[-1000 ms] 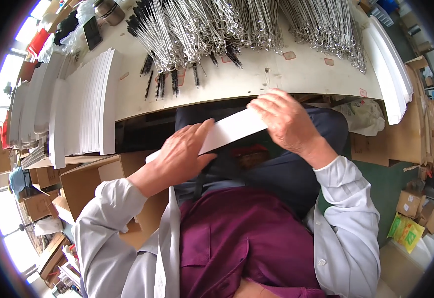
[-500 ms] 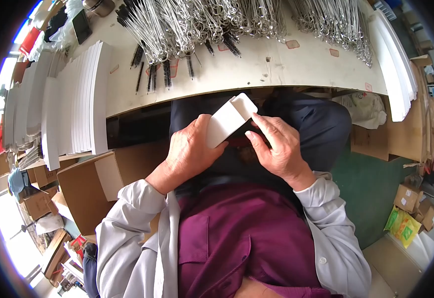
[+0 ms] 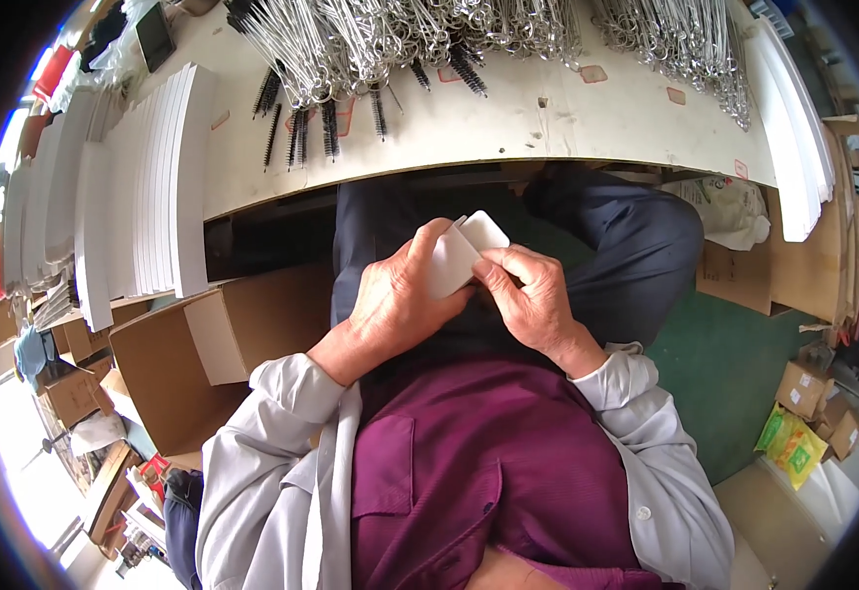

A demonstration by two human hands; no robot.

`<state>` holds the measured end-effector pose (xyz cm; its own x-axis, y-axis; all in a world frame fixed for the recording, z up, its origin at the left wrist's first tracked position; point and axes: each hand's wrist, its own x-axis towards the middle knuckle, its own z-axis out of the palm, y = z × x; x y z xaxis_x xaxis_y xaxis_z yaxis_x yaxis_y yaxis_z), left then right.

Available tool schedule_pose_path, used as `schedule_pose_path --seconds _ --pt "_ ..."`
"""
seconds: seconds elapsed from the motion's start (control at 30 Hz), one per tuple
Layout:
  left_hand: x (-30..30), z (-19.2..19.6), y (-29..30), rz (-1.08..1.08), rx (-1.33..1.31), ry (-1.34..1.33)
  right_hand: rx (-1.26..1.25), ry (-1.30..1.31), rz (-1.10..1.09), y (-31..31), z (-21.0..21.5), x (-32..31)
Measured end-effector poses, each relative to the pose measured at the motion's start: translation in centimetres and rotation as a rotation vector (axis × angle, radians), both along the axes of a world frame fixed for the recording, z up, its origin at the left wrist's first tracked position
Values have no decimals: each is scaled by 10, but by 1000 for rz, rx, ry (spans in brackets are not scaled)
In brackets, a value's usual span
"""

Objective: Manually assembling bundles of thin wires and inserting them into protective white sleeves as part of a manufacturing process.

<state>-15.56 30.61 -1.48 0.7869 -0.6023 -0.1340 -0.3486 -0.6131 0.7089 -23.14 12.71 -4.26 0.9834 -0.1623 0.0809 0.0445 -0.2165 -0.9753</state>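
Note:
Above my lap, between both hands, is a small white cardboard box (image 3: pixel 454 260), tilted with its flap end pointing away from me and to the right. A rounded end flap (image 3: pixel 486 230) stands out from that end. My left hand (image 3: pixel 400 285) is wrapped round the box's left side and lower part, covering much of it. At the right edge, close by the flap, my right hand (image 3: pixel 528 297) pinches the box between thumb and fingers. Whatever is inside the box does not show.
Piles of wire-handled brushes (image 3: pixel 370 49) with black bristles lie on the table (image 3: pixel 508 133) ahead. Flat white cartons (image 3: pixel 159 187) stand in a row at left, more white cartons (image 3: pixel 788 138) at right. An open brown cardboard box (image 3: pixel 169 364) sits below left.
My right hand has closed in from open fingers beside the flap to a pinch on the box edge. The box is held slightly lower and nearer to me.

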Motion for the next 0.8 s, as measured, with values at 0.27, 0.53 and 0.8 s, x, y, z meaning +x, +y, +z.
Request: schedule_pose_path --seconds 0.27,0.53,0.8 --pt "-6 -12 -2 15 -87 63 -62 59 61 3 -3 -3" --pt "-6 -8 -5 -39 91 73 295 143 -142 16 -11 -12" --pt "-12 -19 -1 82 -69 171 -413 -150 0 9 1 -2"
